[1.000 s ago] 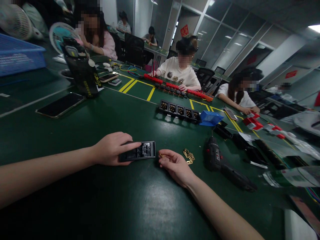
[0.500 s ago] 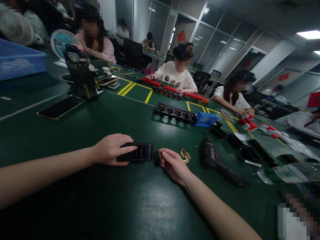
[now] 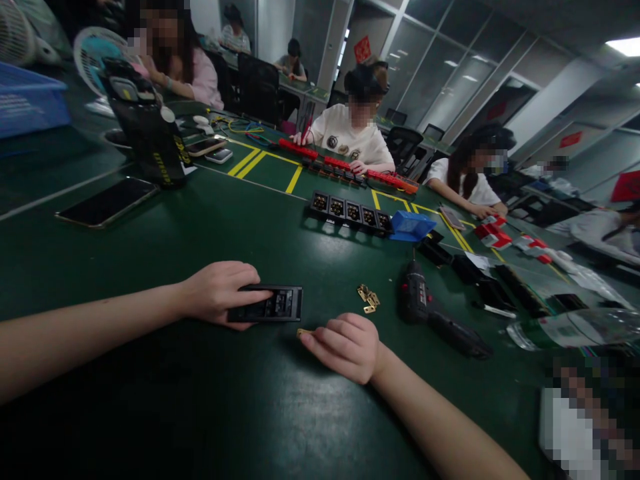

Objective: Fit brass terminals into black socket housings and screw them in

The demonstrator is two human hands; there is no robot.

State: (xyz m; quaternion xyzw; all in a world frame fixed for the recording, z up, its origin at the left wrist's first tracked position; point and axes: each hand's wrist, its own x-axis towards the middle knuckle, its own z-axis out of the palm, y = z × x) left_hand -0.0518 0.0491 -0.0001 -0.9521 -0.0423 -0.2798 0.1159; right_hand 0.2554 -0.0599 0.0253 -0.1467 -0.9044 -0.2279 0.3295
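Note:
My left hand (image 3: 223,293) grips a black rectangular plastic housing (image 3: 287,304) lying on the green table, its index finger stretched over the open compartments. Off the housing's right end, slightly nearer to me, my right hand (image 3: 345,347) pinches a small brass contact plate (image 3: 303,332) between thumb and fingers. A gap separates that plate from the housing. Several like brass plates (image 3: 369,299) lie in a loose pile beyond my right hand. Right of the pile rests a black cordless screwdriver (image 3: 417,297), its bit pointing away from me.
A row of black housings with brass parts (image 3: 345,212) stands farther back beside a blue box (image 3: 411,227). A clear plastic bottle (image 3: 565,329) lies at right. On the left are a phone (image 3: 110,202), a black bag (image 3: 145,137) and a blue crate (image 3: 33,103). Co-workers sit across the table.
My right hand has moved toward me and turned over, bringing the brass plate into view at its fingertips. The left hand keeps its grip on the housing. The view has shifted slightly.

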